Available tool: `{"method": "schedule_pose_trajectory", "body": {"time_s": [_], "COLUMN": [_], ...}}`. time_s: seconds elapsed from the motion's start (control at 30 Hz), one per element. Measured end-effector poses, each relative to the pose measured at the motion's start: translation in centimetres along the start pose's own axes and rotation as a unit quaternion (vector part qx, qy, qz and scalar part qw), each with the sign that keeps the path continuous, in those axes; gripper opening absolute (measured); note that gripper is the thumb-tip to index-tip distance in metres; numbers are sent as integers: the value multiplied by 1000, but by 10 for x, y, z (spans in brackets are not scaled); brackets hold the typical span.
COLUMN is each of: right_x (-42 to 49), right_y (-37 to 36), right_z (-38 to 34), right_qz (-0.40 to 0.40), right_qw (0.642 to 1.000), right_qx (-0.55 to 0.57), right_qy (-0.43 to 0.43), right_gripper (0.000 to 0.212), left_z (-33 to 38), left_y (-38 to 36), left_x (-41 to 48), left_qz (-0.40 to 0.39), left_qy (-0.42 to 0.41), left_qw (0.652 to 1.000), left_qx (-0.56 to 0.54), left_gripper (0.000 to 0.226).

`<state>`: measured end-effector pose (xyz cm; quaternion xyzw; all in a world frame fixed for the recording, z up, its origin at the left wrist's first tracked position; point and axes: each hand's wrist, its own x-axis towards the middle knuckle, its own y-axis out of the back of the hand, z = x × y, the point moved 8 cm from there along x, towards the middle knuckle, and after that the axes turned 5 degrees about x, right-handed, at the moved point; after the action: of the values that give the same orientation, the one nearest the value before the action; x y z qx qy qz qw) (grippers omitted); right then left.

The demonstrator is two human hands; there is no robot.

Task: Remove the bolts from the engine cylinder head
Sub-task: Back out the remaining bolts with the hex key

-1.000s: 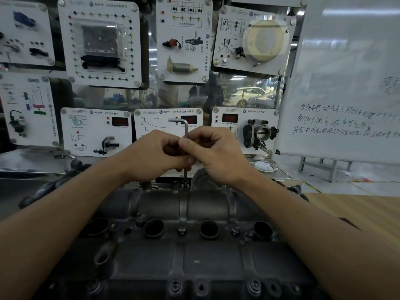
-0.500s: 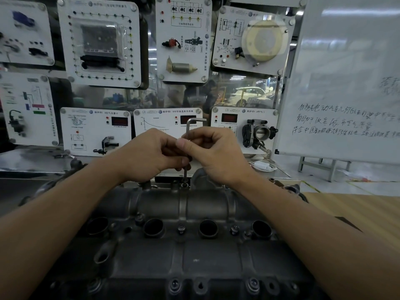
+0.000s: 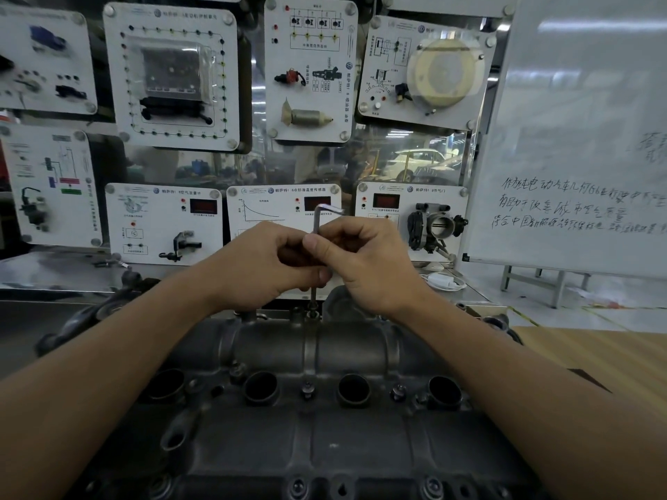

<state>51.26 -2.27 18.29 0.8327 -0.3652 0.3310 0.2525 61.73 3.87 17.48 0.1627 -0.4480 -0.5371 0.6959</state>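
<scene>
The dark grey engine cylinder head [image 3: 325, 445] fills the lower middle of the head view. An L-shaped hex key [image 3: 317, 218] stands upright, its tip seated in a bolt [image 3: 312, 313] on the head's far edge. My left hand [image 3: 260, 265] and my right hand [image 3: 364, 261] both pinch the key's shaft, fingertips touching. The key's short arm points right. More bolts [image 3: 308, 389] sit between the round bores, and several line the near edge [image 3: 299, 485].
White training panels with mounted car parts [image 3: 173, 77] cover the wall behind. A throttle body [image 3: 435, 227] hangs on the right panel. A whiteboard [image 3: 584, 138] stands at the right, a wooden table top [image 3: 595, 355] beneath it. A white cable [image 3: 442, 281] lies behind the head.
The hex key has been turned: its short arm pointed left one second ago and now points right. Both hands stayed on the shaft.
</scene>
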Motion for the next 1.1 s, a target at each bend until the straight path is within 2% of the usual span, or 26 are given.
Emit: {"method": "schedule_pose_trajectory", "body": {"time_s": [0.17, 0.23, 0.4, 0.57, 0.67, 0.8, 0.97, 1.1], "right_x": [-1, -3, -2, 0, 1, 0, 0, -2], "right_y": [-6, -7, -3, 2, 2, -1, -3, -5], "right_z": [0, 2, -2, 0, 2, 0, -1, 0], "right_qz": [-44, -48, -12, 27, 26, 0, -16, -16], "right_qw": [999, 998, 1000, 1000, 1000, 1000, 1000, 999], "right_qx": [-4, 22, -6, -11, -5, -5, -21, 12], "right_qy": [-11, -30, 4, 2, -2, 0, -11, -25], "right_gripper": [20, 20, 8, 9, 8, 4, 13, 18], "left_z": [-3, -5, -4, -1, 1, -3, -2, -3], "left_y": [-1, -2, 1, 4, 3, 3, 0, -3], "left_x": [-1, -2, -2, -2, -1, -1, -2, -4], "left_qz": [-39, -42, -8, 24, 37, 20, -36, -39], "left_qy": [21, 27, 21, 10, -3, 12, 14, 19], "left_qw": [998, 999, 1000, 999, 999, 1000, 999, 999], "left_qx": [-37, -19, 10, 33, 40, 15, -33, -12], "left_gripper": [16, 15, 8, 2, 6, 13, 16, 13]}}
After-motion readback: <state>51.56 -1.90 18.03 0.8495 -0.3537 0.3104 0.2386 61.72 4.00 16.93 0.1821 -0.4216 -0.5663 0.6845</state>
